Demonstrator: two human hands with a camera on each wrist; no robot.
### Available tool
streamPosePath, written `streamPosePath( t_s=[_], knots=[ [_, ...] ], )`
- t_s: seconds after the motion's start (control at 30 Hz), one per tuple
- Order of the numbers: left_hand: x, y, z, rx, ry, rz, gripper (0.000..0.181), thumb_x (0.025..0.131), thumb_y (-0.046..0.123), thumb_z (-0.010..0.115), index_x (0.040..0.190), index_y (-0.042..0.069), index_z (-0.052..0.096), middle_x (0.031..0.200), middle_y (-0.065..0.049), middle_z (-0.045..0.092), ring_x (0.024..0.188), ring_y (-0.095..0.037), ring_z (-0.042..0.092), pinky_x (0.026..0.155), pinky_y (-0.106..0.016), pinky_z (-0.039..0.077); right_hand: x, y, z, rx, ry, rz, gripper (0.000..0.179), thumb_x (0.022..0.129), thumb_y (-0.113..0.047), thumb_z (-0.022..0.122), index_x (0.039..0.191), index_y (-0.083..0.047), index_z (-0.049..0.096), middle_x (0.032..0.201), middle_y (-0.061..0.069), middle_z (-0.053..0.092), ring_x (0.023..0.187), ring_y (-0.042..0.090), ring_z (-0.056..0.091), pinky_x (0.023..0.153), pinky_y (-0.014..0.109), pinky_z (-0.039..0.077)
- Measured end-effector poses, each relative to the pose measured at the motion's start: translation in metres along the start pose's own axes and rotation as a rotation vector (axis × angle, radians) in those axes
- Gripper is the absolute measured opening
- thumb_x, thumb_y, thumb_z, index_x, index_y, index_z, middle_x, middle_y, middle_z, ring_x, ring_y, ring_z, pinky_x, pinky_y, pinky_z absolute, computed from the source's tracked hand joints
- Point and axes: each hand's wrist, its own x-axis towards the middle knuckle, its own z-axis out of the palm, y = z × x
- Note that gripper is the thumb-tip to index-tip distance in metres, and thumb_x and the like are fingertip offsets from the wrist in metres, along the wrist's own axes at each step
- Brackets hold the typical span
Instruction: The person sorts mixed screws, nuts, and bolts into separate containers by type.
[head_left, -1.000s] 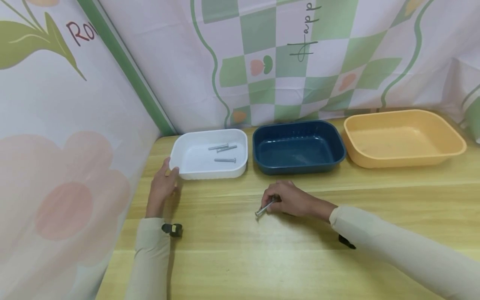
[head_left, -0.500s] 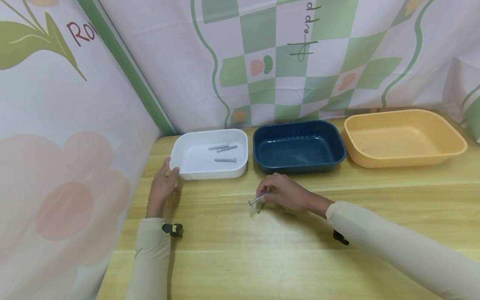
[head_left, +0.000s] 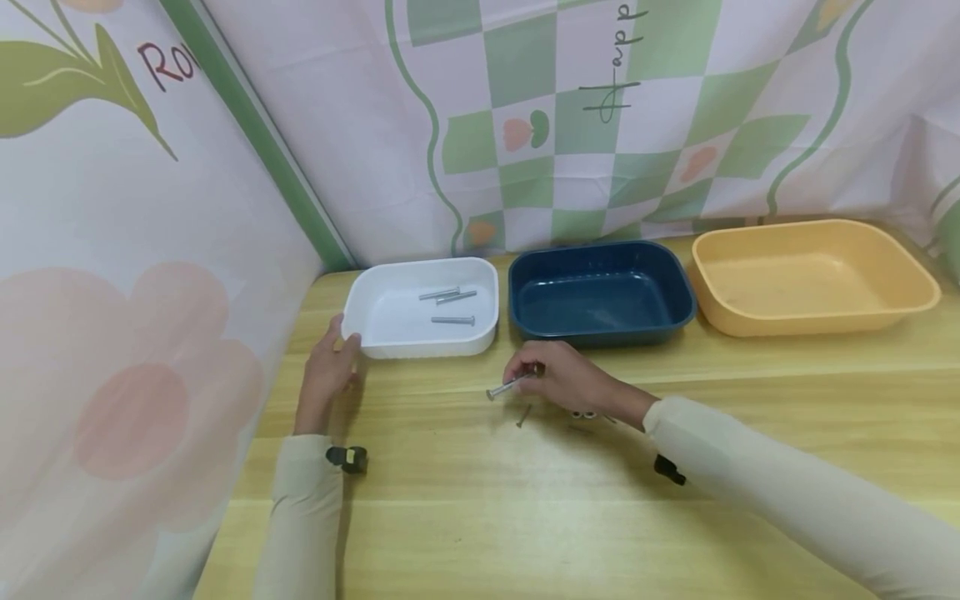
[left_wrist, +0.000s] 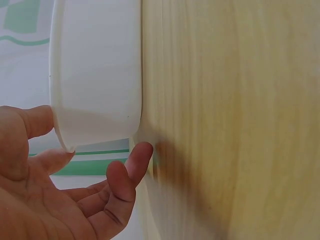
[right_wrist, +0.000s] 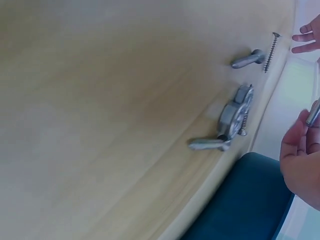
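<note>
At the left, my left hand [head_left: 327,372] holds the near-left corner of a white tray [head_left: 427,350], thumb and a finger at its rim; the other fingers curl loosely beside it in the left wrist view. Several silver bolts [head_left: 453,321] lie in that tray. My right hand [head_left: 558,377] pinches a long silver bolt [head_left: 501,389] above the table, its head pointing left. Below this hand lie a thin screw [head_left: 524,416] and two nuts [head_left: 589,414]. The right wrist view shows hex nuts [right_wrist: 228,119], a threaded screw [right_wrist: 271,52] and a short metal bolt [right_wrist: 207,144] on the wood.
A dark blue tray [head_left: 600,340] stands to the right of the white one, and a yellow tray [head_left: 817,325] beyond it. All three line the back of the wooden table [head_left: 465,500], before a patterned cloth [head_left: 585,192].
My right hand has lifted the bolt and moved up and left toward the trays, uncovering the screw and nuts below. My left hand stays on the white tray.
</note>
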Motion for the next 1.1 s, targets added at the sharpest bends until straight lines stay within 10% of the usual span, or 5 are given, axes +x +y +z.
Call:
streamPosePath(
  t_s=[0.4,1.1],
  knots=[
    [0.003,0.0,0.001,-0.012,-0.004,0.013,0.062,0.105,0.037,0.042,0.161,0.024,0.021,0.153,-0.025,0.036,0.103,-0.038,0.059,0.066,-0.032,0.051,0.011,-0.005,0.005,0.045,-0.008,0.007,0.013,0.086,-0.001,0.076,0.09,-0.013,0.075,0.09,-0.006,0.067,0.081,0.015,0.057,0.072,0.029,0.05],
    [0.002,0.0,0.0,-0.009,0.0,-0.025,0.062,0.105,0.038,0.043,0.162,0.025,0.019,0.154,-0.024,0.036,0.088,-0.031,0.06,0.064,-0.03,0.049,0.041,-0.013,0.006,0.009,0.054,-0.021,0.01,0.087,-0.001,0.076,0.092,-0.01,0.075,0.087,-0.003,0.068,0.074,0.015,0.053,0.064,0.03,0.046]
  ],
)
